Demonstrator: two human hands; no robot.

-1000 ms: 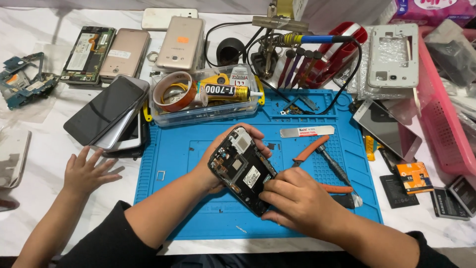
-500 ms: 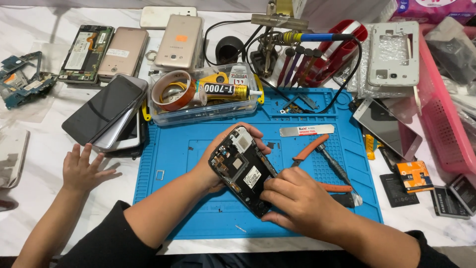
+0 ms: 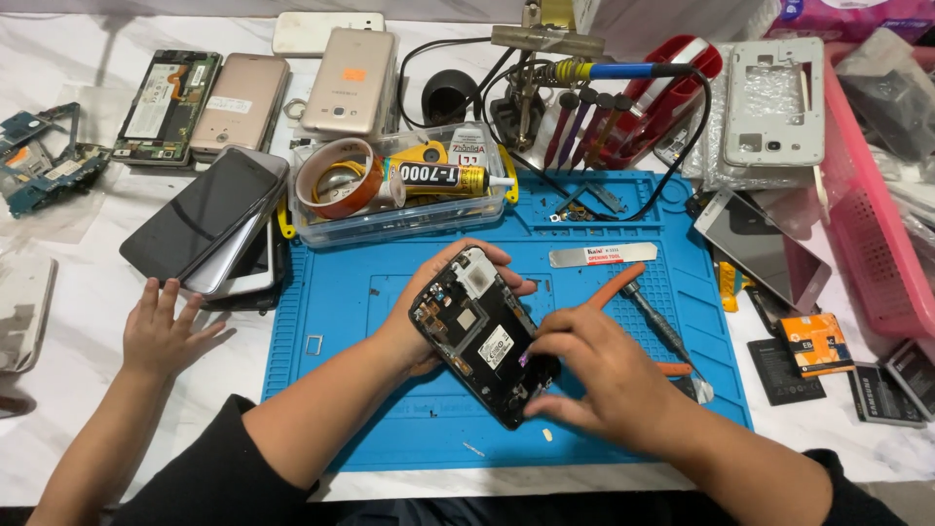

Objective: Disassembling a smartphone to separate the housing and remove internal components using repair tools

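Phone frame (image 3: 482, 336) lower end hidden under right hand (image 3: 604, 385); left hand (image 3: 429, 321) beneath

Opened-up phone (image 3: 484, 336) with its back off sits tilted over the blue repair mat (image 3: 351, 292), circuit side up. Left hand (image 3: 429, 312) cradles it from underneath, fingers curling round the top edge, while the right hand (image 3: 599, 375) pinches at the lower end of the board. Just beside the right hand there's a pair of orange-handled pliers (image 3: 643, 312) and a flat metal opening tool (image 3: 602, 255) lying on the mat. Clear plastic tub (image 3: 390, 209) at the mat's back edge holds a roll of tape (image 3: 336, 177) and a glue tube (image 3: 448, 177). Stack of phones (image 3: 209, 224) off to the left, and a small second person's hand (image 3: 161, 331) rests flat on the white table (image 3: 88, 292) near them.
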